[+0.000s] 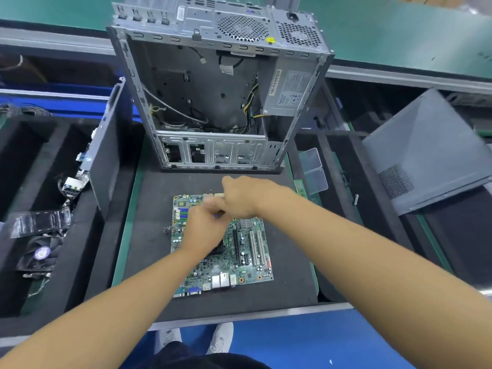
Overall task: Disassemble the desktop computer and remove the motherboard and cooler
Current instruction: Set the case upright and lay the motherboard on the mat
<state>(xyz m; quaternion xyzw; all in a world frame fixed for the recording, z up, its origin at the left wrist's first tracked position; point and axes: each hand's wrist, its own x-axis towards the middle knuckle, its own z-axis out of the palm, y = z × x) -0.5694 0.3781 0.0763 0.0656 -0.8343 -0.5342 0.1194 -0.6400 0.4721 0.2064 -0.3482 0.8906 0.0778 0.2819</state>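
Both arms reach forward to mid-frame; left hand (pixel 206 229) and right hand (pixel 243 198) hover close together, blurred, over the motherboard (pixel 247 251) on the tabletop (pixel 149 235); neither grip can be told.

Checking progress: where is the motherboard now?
The motherboard lies flat on the black mat before the open case, under the left hand and right hand.

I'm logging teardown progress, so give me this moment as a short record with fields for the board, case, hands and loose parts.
board: motherboard out of the case, flat on the black mat
case: case open, behind the board; power supply and cables inside
hands: left hand and right hand over the board's far half
grip: blurred, cannot tell what either holds
loose parts: fan in the left tray; side panel at right
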